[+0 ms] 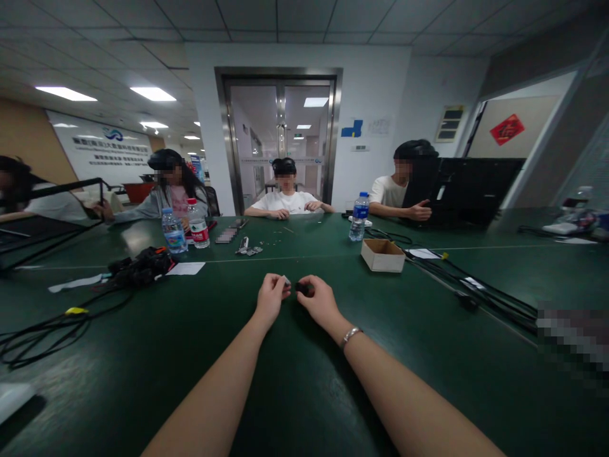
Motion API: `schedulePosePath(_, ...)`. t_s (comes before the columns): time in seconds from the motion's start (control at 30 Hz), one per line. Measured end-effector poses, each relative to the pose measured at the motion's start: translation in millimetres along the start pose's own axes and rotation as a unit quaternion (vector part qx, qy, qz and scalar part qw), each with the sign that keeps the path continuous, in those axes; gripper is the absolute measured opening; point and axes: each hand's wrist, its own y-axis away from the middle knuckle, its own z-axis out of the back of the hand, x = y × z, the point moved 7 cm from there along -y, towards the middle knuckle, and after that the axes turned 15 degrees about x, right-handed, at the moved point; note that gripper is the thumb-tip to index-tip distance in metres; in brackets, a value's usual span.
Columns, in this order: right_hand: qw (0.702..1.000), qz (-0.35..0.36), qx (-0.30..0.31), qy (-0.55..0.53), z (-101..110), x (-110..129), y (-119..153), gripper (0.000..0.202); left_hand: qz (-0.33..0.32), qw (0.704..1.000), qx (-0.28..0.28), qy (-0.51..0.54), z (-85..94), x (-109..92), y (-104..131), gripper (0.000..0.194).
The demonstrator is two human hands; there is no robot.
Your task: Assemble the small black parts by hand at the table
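While pinching a small pale piece (pixel 286 280) between thumb and fingers of the left hand (pixel 272 297), grips a small black piece (pixel 301 289) in the right hand (pixel 318 299), likewise closed between thumb and fingers; holds both near the middle of the green table (pixel 304 393), just apart, with only a narrow gap between; has the black piece to the right of the left fingertips and slightly lower in view; seems to point it roughly sideways, toward the left hand, though too small to be sure of; shows the pale piece tilted, long axis unclear; has the open box (pixel 379 260) beyond and to the right, nearer to the right hand, touched by neither.
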Motion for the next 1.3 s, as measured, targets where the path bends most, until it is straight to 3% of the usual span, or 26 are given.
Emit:
schedulePosePath(0.4,1.0,-0.013,0.002,-0.023,0,-7,-2,0.016,-0.025,0.994,0.058,-0.088,-11.6,-3,-2,0.023)
schedulePosePath(1.3,0.999,-0.02,-0.008,-0.044,1,-14,-4,0.017,-0.046,0.977,0.02,-0.207,-6.1,-1,-3,0.029)
